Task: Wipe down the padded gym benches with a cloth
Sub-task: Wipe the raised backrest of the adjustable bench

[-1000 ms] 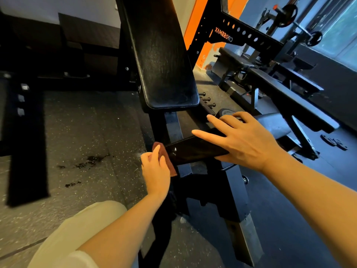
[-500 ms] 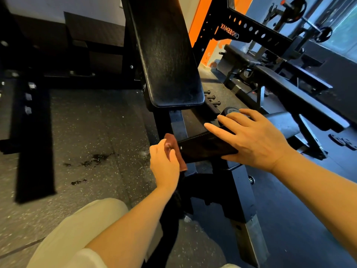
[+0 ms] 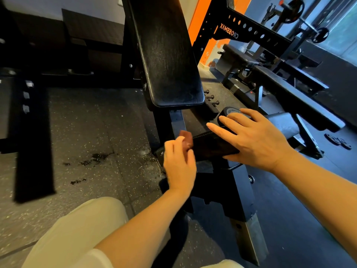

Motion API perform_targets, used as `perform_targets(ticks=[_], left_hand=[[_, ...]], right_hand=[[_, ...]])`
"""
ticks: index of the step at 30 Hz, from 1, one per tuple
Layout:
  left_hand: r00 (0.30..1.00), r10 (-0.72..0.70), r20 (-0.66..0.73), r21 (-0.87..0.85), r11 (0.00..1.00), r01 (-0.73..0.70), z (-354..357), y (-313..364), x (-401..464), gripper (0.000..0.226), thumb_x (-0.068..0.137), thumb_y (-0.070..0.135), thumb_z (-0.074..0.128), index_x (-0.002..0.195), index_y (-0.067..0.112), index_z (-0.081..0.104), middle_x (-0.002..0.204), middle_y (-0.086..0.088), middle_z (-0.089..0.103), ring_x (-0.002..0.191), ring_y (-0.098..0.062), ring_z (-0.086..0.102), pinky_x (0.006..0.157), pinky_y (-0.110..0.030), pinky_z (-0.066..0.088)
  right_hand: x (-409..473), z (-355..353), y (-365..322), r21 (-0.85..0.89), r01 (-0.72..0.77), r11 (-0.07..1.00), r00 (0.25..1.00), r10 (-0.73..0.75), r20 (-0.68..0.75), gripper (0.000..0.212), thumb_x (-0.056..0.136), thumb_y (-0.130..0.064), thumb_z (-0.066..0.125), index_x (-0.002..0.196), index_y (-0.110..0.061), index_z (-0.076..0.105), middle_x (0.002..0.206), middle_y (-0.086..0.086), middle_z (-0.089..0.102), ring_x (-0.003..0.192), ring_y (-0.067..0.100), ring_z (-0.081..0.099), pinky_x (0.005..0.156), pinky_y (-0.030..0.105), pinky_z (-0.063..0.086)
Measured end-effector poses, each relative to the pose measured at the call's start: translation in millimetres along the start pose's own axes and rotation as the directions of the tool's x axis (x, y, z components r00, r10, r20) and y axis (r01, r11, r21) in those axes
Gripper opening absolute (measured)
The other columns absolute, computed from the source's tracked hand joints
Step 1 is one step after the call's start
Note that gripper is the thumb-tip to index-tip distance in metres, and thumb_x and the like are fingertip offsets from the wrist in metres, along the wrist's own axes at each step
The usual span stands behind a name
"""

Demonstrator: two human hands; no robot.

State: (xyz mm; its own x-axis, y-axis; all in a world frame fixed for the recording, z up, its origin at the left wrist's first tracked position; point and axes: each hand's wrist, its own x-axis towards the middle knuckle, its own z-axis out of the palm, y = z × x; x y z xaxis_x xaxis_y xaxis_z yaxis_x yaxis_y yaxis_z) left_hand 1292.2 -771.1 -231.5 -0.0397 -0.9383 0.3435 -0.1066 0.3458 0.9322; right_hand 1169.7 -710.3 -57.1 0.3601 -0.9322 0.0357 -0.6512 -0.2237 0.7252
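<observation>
Speckled rubber gym flooring surrounds the black padded seat pad, steadied by the right hand lying flat with straight fingers while the left hand apparently pinches a small reddish-brown cloth against its edge for wiping.

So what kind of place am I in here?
Most likely a gym's weights area: a black padded incline bench, a black perforated steel rack marked CROSSMAX, and a loaded barbell behind.
</observation>
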Motion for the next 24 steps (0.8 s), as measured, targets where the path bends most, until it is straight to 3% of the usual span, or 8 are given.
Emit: perform_targets(ticks=[2,4,7,9,15,18,22,24], left_hand=[[0.994,0.103,0.035,-0.050,0.994,-0.101,3.7,7.5,-9.0,0.032,0.088,0.018,0.055,0.120,0.013,0.054,0.112,0.003,0.043,0.092,-0.018,0.054,0.076,-0.031,0.049],[0.995,0.088,0.036,-0.071,0.994,-0.085,0.6,-2.5,-1.0,0.029,0.089,0.014,0.055,0.118,0.013,0.055,0.110,0.005,0.042,0.092,-0.016,0.053,0.078,-0.031,0.049],[0.979,-0.201,0.033,0.015,0.980,0.201,-13.9,-37.0,21.4,0.021,0.093,0.006,0.055,0.114,0.011,0.057,0.111,-0.001,0.043,0.094,-0.020,0.053,0.082,-0.034,0.046],[0.953,-0.301,-0.025,0.059,0.952,0.302,-25.5,-52.7,29.2,0.024,0.092,0.006,0.057,0.116,0.010,0.057,0.117,-0.008,0.044,0.101,-0.028,0.054,0.085,-0.032,0.042],[0.992,-0.112,0.065,-0.153,0.981,0.121,-2.9,-3.0,-0.7,0.037,0.098,0.027,0.049,0.134,0.016,0.053,0.131,-0.004,0.045,0.114,-0.012,0.046,0.089,-0.009,0.034],[0.998,-0.004,0.065,-0.181,0.983,0.016,-7.3,-11.5,-6.8,0.035,0.097,0.010,0.054,0.132,0.014,0.056,0.121,-0.003,0.053,0.109,-0.009,0.052,0.093,-0.011,0.039],[0.971,-0.237,-0.031,-0.117,0.966,0.232,-9.1,-32.8,16.2,0.033,0.091,0.001,0.060,0.123,0.009,0.061,0.108,-0.005,0.050,0.100,-0.021,0.054,0.084,-0.017,0.036],[0.962,-0.270,-0.043,-0.154,0.953,0.261,-6.7,-19.6,13.2,0.030,0.089,0.002,0.064,0.118,0.008,0.062,0.105,-0.007,0.050,0.091,-0.012,0.054,0.083,-0.012,0.038]], right_hand=[[0.1,-0.3,-0.2,0.002,-0.007,1.000,1.000,0.007,0.007,0.097,0.062,-0.055,0.082,0.143,-0.015,0.046,0.126,0.019,0.060,0.114,0.037,0.057,0.098,0.050,0.044],[0.6,-0.9,-0.6,0.000,-0.008,1.000,1.000,0.008,0.014,0.098,0.062,-0.055,0.082,0.143,-0.016,0.045,0.126,0.019,0.060,0.115,0.037,0.057,0.099,0.050,0.043],[0.8,-1.4,0.2,-0.007,-0.003,1.000,1.000,0.003,0.009,0.095,0.063,-0.055,0.080,0.142,-0.014,0.046,0.124,0.018,0.061,0.113,0.036,0.058,0.098,0.049,0.043],[-0.2,-0.7,0.2,-0.007,-0.006,1.000,1.000,0.006,0.005,0.095,0.063,-0.055,0.080,0.142,-0.012,0.047,0.122,0.019,0.061,0.111,0.036,0.058,0.098,0.048,0.044],[0.9,-0.9,0.6,-0.010,-0.014,1.000,1.000,0.014,0.004,0.095,0.063,-0.055,0.081,0.142,-0.012,0.047,0.122,0.020,0.061,0.111,0.037,0.058,0.098,0.049,0.044],[0.3,-1.1,1.3,-0.003,-0.031,1.000,0.999,0.032,0.004,0.099,0.060,-0.056,0.083,0.142,-0.013,0.047,0.123,0.019,0.061,0.112,0.036,0.058,0.098,0.049,0.044],[0.6,-0.7,0.7,0.010,-0.039,0.999,0.999,0.039,0.013,0.099,0.062,-0.058,0.081,0.143,-0.014,0.046,0.126,0.016,0.060,0.114,0.034,0.057,0.100,0.048,0.041],[0.1,-0.8,0.8,0.014,-0.044,0.999,0.999,0.043,0.012,0.099,0.062,-0.058,0.081,0.143,-0.014,0.046,0.126,0.016,0.060,0.114,0.033,0.057,0.101,0.048,0.041]])
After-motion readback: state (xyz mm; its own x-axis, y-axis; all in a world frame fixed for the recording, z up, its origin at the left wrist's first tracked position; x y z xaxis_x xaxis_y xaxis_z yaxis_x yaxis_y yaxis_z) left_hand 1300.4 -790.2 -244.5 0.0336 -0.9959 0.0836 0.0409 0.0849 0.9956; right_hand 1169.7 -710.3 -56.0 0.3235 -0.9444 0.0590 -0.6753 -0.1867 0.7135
